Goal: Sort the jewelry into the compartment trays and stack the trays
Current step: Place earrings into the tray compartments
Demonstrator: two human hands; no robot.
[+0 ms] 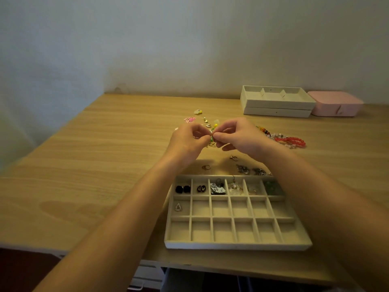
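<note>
A beige compartment tray (237, 246) lies at the table's near edge. Its far row holds black earrings (183, 189), a black-and-white piece (217, 189) and pale pieces; a silver triangle (178, 207) sits in the second row. Above the table beyond the tray, my left hand (189, 140) and my right hand (242, 137) meet fingertip to fingertip, both pinching a small green and yellow earring (213, 133). Loose jewelry lies around them: a pink flower piece (190, 119), a red bead bracelet (291, 141), rings (206, 167) and silver earrings (250, 170).
Two stacked beige trays (276, 106) stand at the back right against the wall. A pink box (334, 104) sits just to their right. The wooden table (94, 154) spreads out to the left. Below the front edge a white drawer unit (145, 277) shows.
</note>
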